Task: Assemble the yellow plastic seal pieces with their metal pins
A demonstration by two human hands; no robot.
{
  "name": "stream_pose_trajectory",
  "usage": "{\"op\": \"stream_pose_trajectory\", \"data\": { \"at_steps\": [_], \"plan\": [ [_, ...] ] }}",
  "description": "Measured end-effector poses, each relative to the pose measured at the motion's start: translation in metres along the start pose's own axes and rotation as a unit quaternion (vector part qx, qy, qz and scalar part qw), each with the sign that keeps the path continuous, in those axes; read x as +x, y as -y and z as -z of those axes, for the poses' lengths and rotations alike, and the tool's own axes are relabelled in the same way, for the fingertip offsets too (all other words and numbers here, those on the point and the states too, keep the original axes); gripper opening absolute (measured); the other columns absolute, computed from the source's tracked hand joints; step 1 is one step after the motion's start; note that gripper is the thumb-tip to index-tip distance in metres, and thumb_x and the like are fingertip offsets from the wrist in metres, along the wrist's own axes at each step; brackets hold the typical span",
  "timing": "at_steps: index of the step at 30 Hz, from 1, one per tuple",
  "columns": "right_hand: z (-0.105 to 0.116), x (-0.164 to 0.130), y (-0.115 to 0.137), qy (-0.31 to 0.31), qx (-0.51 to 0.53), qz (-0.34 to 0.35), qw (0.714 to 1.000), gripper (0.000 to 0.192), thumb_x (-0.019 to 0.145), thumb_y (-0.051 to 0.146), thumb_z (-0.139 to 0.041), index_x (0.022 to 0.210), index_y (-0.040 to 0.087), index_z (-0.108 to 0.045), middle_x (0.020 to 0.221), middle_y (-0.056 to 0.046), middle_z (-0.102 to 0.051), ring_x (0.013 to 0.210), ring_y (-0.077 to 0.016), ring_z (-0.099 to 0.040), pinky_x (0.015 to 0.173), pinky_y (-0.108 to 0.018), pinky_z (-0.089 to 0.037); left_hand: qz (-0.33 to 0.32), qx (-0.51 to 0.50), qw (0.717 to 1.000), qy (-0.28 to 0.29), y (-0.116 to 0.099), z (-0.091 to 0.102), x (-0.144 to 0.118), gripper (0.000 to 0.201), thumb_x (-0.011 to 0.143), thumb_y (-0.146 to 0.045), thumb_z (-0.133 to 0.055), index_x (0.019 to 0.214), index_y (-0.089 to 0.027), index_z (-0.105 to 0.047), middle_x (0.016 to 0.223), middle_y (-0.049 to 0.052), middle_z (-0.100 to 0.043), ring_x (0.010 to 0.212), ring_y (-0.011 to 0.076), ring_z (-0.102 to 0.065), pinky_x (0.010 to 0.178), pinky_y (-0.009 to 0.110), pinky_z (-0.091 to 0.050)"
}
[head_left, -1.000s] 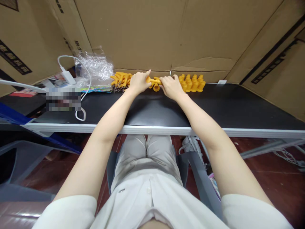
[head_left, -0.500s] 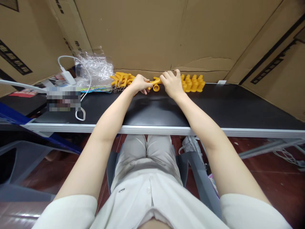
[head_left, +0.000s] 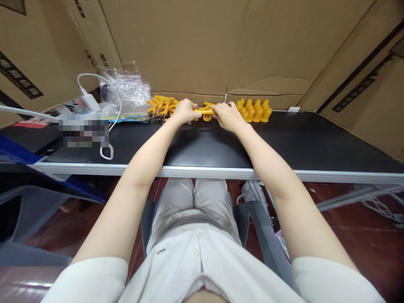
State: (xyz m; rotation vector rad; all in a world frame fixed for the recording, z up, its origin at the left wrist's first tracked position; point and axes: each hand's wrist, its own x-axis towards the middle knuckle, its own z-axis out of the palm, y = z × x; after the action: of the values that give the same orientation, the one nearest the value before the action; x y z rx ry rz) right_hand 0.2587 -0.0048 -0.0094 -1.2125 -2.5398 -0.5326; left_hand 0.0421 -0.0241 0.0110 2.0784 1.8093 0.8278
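Note:
Both my hands reach to the far side of the black table (head_left: 284, 143), against the cardboard wall. My left hand (head_left: 184, 112) and my right hand (head_left: 227, 116) pinch the two ends of one small yellow plastic part (head_left: 206, 113) lying between them. To the left is a loose heap of the same yellow parts (head_left: 160, 105) with small metal key chains (head_left: 155, 118) beneath. A neat row of upright yellow parts (head_left: 255, 110) stands just right of my right hand.
A crumpled clear plastic bag (head_left: 124, 90) lies at the back left, beside a white charger and cable (head_left: 94, 101). Cardboard sheets (head_left: 205, 46) wall the table on three sides. Below the table edge are my lap and a grey chair.
My right hand came back down from the row of upright parts to the yellow part. My left hand curled its fingers and kept its hold on the part's other end.

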Motion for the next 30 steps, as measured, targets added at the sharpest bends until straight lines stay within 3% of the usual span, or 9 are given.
{"op": "stream_pose_trajectory", "data": {
  "at_steps": [3,6,13,17,21,26,30],
  "plan": [
    [-0.001,0.003,0.001,-0.004,-0.003,-0.009,1.0,0.044,0.108,0.019,-0.036,0.141,0.008,-0.063,0.137,-0.025,-0.069,0.131,-0.0382,-0.06,0.113,-0.059,-0.037,-0.03,0.086,0.996,-0.022,-0.007,0.003,-0.006,0.06,0.084,-0.023,-0.071,0.143,-0.012,-0.072,0.127,0.015,-0.081,0.13,0.0354,-0.072,0.114,0.041,-0.055],
    [0.0,0.004,0.001,-0.021,-0.014,-0.026,0.999,0.041,0.108,0.02,-0.037,0.137,0.01,-0.064,0.132,-0.023,-0.07,0.128,-0.038,-0.06,0.112,-0.061,-0.037,-0.056,0.127,0.99,-0.038,-0.012,0.004,-0.01,0.059,0.086,-0.023,-0.069,0.144,-0.014,-0.073,0.133,0.016,-0.079,0.136,0.0386,-0.069,0.116,0.044,-0.052],
    [0.008,0.004,0.004,-0.076,-0.041,-0.048,0.995,0.046,0.114,0.021,-0.026,0.135,0.018,-0.066,0.134,-0.018,-0.071,0.131,-0.0348,-0.06,0.115,-0.061,-0.038,-0.071,0.026,0.995,-0.062,-0.012,0.003,-0.006,0.068,0.082,-0.015,-0.071,0.149,-0.006,-0.067,0.119,0.018,-0.081,0.136,0.0391,-0.068,0.121,0.042,-0.05],
    [0.016,0.004,0.007,-0.089,-0.058,-0.066,0.992,0.056,0.113,0.016,-0.016,0.132,0.02,-0.069,0.143,-0.015,-0.069,0.138,-0.0329,-0.059,0.119,-0.06,-0.036,-0.019,-0.099,0.995,-0.001,-0.014,0.002,-0.01,0.045,0.085,-0.019,-0.072,0.129,-0.01,-0.076,0.086,0.007,-0.078,0.096,0.0274,-0.081,0.098,0.036,-0.063],
    [0.02,0.001,0.008,-0.083,-0.041,-0.064,0.994,0.055,0.112,0.013,-0.016,0.133,0.016,-0.067,0.149,-0.016,-0.066,0.144,-0.0319,-0.057,0.125,-0.06,-0.031,0.039,-0.175,0.975,0.129,-0.02,0.007,-0.018,0.02,0.086,-0.026,-0.07,0.099,-0.011,-0.078,0.064,0.004,-0.073,0.057,0.0158,-0.069,0.07,0.027,-0.059],
    [0.012,0.001,0.003,-0.105,-0.007,-0.026,0.994,0.048,0.111,0.017,-0.023,0.135,0.017,-0.065,0.142,-0.018,-0.069,0.141,-0.0341,-0.057,0.123,-0.063,-0.032,0.055,-0.181,0.965,0.182,-0.023,0.017,-0.023,0.013,0.082,-0.025,-0.066,0.077,-0.015,-0.074,0.05,0.001,-0.066,0.043,0.0114,-0.056,0.057,0.022,-0.048],
    [0.006,-0.001,-0.004,-0.101,0.015,0.029,0.994,0.042,0.105,0.019,-0.039,0.137,0.016,-0.066,0.142,-0.021,-0.069,0.138,-0.0374,-0.056,0.12,-0.064,-0.034,0.062,-0.169,0.962,0.204,-0.018,0.022,-0.023,0.014,0.076,-0.024,-0.067,0.07,-0.015,-0.074,0.046,0.001,-0.061,0.041,0.0111,-0.054,0.053,0.022,-0.042]
  ]
}}
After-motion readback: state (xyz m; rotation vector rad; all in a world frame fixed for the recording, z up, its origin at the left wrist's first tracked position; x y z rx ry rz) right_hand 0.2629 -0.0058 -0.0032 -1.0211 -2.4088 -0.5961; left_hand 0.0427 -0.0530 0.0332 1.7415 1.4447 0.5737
